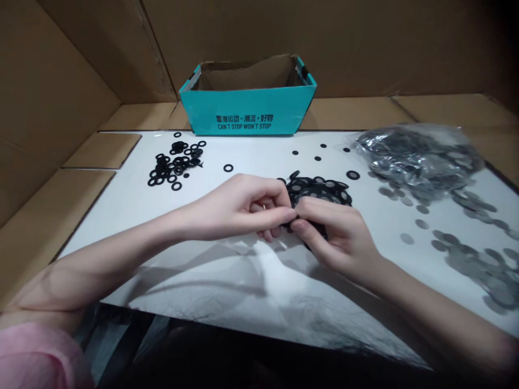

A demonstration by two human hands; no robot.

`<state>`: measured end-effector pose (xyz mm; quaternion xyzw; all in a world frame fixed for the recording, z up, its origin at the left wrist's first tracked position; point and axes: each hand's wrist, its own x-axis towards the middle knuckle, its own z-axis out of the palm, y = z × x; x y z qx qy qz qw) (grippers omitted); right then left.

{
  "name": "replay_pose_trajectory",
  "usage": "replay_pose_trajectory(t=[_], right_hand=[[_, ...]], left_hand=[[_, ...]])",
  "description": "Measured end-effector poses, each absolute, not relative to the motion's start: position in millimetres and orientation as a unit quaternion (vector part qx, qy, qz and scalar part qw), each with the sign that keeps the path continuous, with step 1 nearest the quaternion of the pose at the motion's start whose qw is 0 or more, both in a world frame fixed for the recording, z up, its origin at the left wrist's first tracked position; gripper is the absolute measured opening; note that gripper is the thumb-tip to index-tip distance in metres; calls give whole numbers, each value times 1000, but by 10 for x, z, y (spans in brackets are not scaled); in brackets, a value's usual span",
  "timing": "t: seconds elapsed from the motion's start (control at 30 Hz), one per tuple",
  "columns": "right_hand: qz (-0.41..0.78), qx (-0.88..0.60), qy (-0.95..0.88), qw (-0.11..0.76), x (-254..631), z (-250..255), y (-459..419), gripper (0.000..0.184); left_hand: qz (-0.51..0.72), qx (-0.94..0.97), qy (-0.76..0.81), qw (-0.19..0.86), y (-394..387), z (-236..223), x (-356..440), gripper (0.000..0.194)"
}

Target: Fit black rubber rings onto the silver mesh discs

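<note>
My left hand (259, 208) and my right hand (334, 229) meet over the white table, both pinched closed at the fingertips. Between them is a small black piece, mostly covered by the fingers, so its exact shape is hidden. Just behind the fingers lies a heap of black rings with grey mesh discs in their middles (320, 188), partly hidden by my right hand. One similar ringed disc (353, 175) lies apart to the right of the heap.
Loose black rings (176, 162) are scattered at the left, with a lone ring (228, 168) nearer the middle. A turquoise box (247, 108) stands at the back. At the right are a clear plastic bag (417, 156) of dark pieces and many grey discs (474, 265). Cardboard walls (324, 48) surround the table.
</note>
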<state>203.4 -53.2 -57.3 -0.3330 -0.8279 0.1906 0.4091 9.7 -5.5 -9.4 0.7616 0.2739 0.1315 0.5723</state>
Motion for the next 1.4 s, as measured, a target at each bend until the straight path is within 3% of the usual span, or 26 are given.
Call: replay_pose_trajectory(t=[0.13, 0.3, 0.47, 0.67, 0.9, 1.07, 1.23, 1.4], right_hand=[[205, -352, -800, 440, 2010, -592, -569, 21], [228, -355, -783, 457, 1963, -578, -609, 20], [233, -319, -814, 425, 1969, -591, -598, 19], [172, -308, -844, 403, 2035, -556, -543, 16], [160, -334, -807, 461, 1990, -579, -609, 19], [149, -329, -802, 476, 1929, -621, -637, 15], [135, -368, -778, 491, 1919, -614, -629, 17], [150, -367, -786, 475, 1973, -565, -600, 20]], left_hand=[[182, 722, 276, 608, -85, -151, 132, 11], [126, 782, 273, 546, -42, -48, 99, 10], [74, 823, 248, 506, -5, 19, 45, 5], [110, 831, 258, 480, -45, -23, 73, 7], [113, 798, 266, 529, -79, -18, 101, 8], [76, 825, 258, 497, -54, 32, 70, 9], [168, 827, 268, 465, -70, -24, 81, 9], [170, 792, 266, 522, -100, -77, 110, 11]])
